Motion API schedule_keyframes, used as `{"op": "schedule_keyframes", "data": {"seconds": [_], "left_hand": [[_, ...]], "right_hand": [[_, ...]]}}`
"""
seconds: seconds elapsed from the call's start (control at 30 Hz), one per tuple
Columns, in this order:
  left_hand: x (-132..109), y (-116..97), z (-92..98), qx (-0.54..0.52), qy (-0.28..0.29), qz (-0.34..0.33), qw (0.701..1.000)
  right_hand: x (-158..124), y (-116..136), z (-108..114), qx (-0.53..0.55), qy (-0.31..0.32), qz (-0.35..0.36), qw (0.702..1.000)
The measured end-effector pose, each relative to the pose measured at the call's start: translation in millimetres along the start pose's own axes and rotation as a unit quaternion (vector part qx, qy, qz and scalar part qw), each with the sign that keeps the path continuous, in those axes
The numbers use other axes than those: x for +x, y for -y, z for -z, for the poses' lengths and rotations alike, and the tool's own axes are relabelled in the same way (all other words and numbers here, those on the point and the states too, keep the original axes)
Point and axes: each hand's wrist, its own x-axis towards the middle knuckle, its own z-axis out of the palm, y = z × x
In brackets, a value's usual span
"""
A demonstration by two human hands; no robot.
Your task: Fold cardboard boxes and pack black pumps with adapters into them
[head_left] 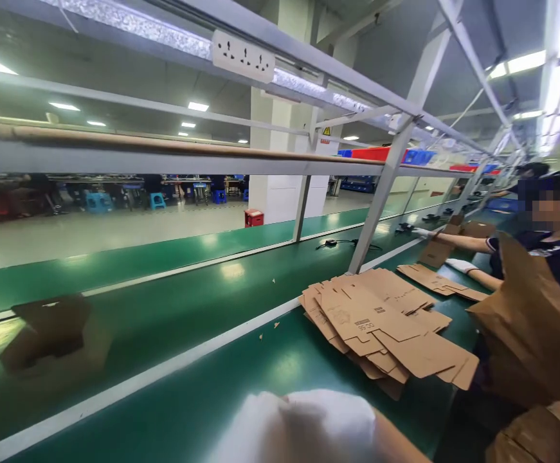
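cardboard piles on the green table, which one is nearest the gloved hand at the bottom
The big fanned-out pile, with print on top; the smaller pile lies farther off, by the co-worker's gloved hand.

On the near green surface [164, 411], an open path is running leftward from the stacked cardboard [366, 315], with small scraps [276, 325] lying near its far edge. The stack is blocking the way to the right, and a metal post [380, 199] is standing just behind it. Beyond the white strip [164, 368], a brown sheet [62, 321] is occupying the left side, while a co-worker's arms [467, 243] are crowding the far right.
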Motion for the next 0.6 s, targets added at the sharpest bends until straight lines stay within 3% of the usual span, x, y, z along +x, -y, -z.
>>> {"op": "schedule_keyframes", "data": {"seconds": [0.13,0.27,0.5,0.6], "left_hand": [[-5,-1,2.6,-0.013,0.039,-0.022,0.999],[-8,1,7.1,-0.03,0.069,-0.037,0.997],[-6,8,5.2,-0.078,0.061,-0.05,0.994],[-1,18,5.7,-0.107,0.033,-0.046,0.993]], "right_hand": [[2,25,17,-0.085,0.093,-0.039,0.991],[17,44,13,-0.319,0.147,-0.107,0.93],[23,48,-19,-0.56,0.053,-0.16,0.811],[19,52,-11,-0.552,0.023,-0.133,0.823]]}}
